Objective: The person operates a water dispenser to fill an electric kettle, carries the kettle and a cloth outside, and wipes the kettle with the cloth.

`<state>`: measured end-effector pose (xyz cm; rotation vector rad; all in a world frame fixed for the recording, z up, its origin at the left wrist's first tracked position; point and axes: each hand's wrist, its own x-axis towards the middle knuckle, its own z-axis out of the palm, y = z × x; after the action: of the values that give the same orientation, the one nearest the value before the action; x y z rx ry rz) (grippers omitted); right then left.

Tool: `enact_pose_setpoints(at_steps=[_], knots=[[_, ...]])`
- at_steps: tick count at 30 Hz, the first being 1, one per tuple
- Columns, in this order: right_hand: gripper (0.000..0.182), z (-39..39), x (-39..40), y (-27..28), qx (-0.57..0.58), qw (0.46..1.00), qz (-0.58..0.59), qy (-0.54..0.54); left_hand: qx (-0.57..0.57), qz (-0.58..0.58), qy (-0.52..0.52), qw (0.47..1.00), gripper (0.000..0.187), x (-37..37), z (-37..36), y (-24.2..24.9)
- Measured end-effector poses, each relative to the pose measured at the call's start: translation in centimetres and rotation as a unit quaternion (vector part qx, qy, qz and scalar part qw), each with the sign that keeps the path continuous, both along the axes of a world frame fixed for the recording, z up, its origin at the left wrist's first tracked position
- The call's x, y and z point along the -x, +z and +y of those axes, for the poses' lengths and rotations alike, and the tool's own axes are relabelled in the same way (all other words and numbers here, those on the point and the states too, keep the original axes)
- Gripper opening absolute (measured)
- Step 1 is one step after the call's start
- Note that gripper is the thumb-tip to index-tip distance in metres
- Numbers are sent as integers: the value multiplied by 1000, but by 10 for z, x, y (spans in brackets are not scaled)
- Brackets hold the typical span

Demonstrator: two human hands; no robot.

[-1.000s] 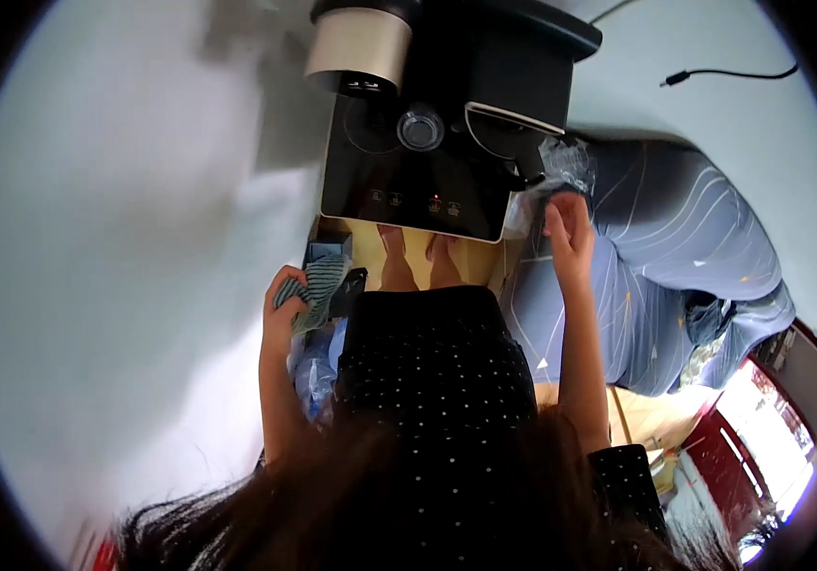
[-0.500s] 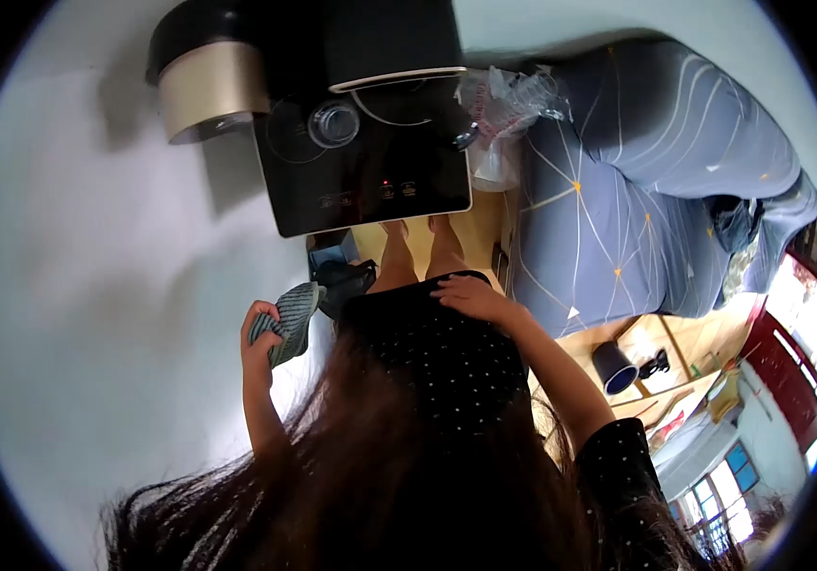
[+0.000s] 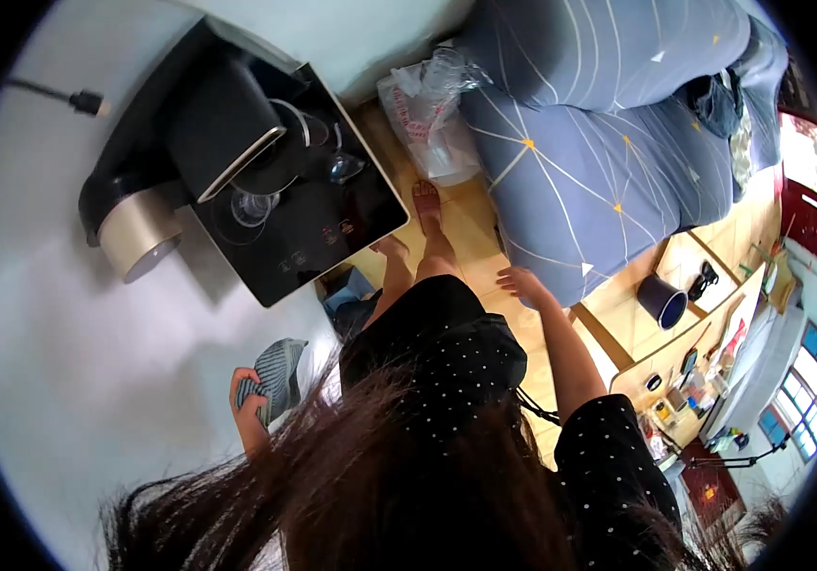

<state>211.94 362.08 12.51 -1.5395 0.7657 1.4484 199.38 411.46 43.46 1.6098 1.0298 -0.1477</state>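
Observation:
My left hand [image 3: 248,404] is closed around a folded grey-green striped cloth [image 3: 280,376], which sticks out past the fingers over the white surface. My right hand [image 3: 520,283] hangs with its fingers apart and nothing in it, near the front corner of a bed with grey-blue patterned bedding [image 3: 561,181]. Ahead on the left is a black glass hob-like panel [image 3: 332,243] with touch marks. A small clear glass vessel [image 3: 254,206] stands on it, beside a black box-shaped thing [image 3: 223,128]. A black and gold cylindrical appliance [image 3: 140,233] is at its left.
A white plastic bag [image 3: 432,124] stands on the floor between the panel and the bed. To the right are a dark bin [image 3: 662,302] and a desk [image 3: 656,381] with several small objects. A cable plug [image 3: 89,102] lies at the far left.
The view has turned to the right, so the panel appears rotated and further left. My right hand has left my black dotted clothing and moved right. The cloth stays in my left hand.

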Motion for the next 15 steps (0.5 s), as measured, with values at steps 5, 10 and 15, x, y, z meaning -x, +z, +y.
enact_pose_setpoints(at_steps=[5,10,15], knots=[[23,54,40,-11,-65,994,57,-63,5,0,-21,1000,24,-16,-4,6],[18,51,35,10,-117,991,-44,-42,11,-4,-37,999,24,-23,-10,8],[32,30,18,4,-165,969,-154,100,17,-8,-44,999,24,-25,-17,8]])
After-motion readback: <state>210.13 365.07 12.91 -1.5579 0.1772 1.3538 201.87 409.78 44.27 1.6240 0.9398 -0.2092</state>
